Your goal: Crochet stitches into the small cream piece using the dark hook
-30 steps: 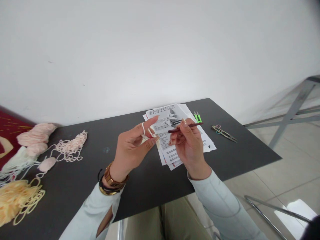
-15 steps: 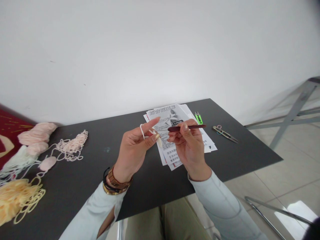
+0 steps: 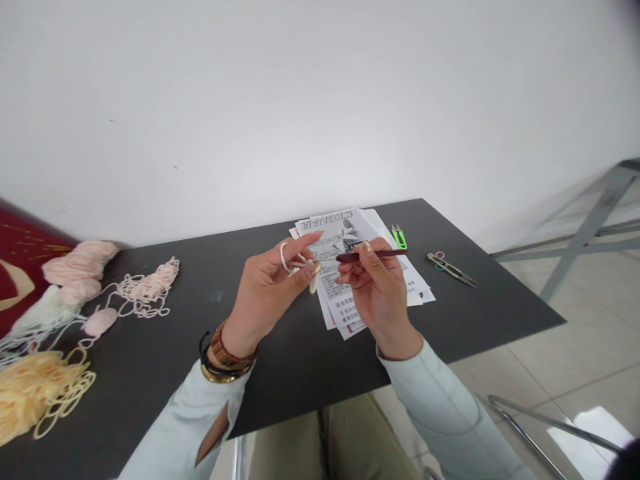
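Observation:
My left hand (image 3: 270, 287) pinches a small piece of white crochet work (image 3: 313, 283) between thumb and fingers. White yarn (image 3: 283, 257) loops round its raised index finger. My right hand (image 3: 380, 287) grips a crochet hook (image 3: 373, 255) by its dark reddish-brown handle, pen-fashion. The hook's thin metal shaft points left and reaches the yarn at my left fingertips; its very tip is too small to make out. Both hands are above a stack of printed sheets (image 3: 345, 310) on the dark table.
Green thread snips (image 3: 399, 237) and metal thread snips (image 3: 451, 269) lie right of the sheets on the dark table (image 3: 480, 313). At the left are pink yarn (image 3: 83, 262), pale loose yarn (image 3: 150, 287) and a yellow skein (image 3: 40, 390). A white wall (image 3: 300, 113) rises behind.
My left index finger has bent lower, and the yarn strands between it and the hook now show more. My right hand has hardly moved. The view has shifted slightly.

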{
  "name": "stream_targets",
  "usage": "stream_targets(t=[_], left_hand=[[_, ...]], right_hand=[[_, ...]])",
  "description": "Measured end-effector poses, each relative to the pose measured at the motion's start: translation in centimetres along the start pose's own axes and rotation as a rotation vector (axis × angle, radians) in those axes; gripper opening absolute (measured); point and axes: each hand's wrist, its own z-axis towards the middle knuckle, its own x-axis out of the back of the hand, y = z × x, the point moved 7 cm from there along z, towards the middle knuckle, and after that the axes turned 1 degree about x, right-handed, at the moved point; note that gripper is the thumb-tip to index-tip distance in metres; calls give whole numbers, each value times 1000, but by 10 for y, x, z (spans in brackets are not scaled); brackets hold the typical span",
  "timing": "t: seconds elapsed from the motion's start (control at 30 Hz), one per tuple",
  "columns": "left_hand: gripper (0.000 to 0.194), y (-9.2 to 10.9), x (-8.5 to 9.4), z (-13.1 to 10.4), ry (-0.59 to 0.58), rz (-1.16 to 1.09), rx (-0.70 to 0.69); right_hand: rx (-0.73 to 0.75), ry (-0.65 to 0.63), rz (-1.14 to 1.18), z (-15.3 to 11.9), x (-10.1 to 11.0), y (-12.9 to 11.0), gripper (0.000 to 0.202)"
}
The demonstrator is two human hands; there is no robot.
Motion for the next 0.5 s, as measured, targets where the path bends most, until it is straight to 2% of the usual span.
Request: stream_targets(t=[0.27,0.5], left_hand=[[41,12,1,-1,8,162,-126],[57,30,-2,-13,50,425,-486]], right_hand=[[7,-31,19,0,-3,-1,23],[32,-36,28,-1,-4,-5,25]])
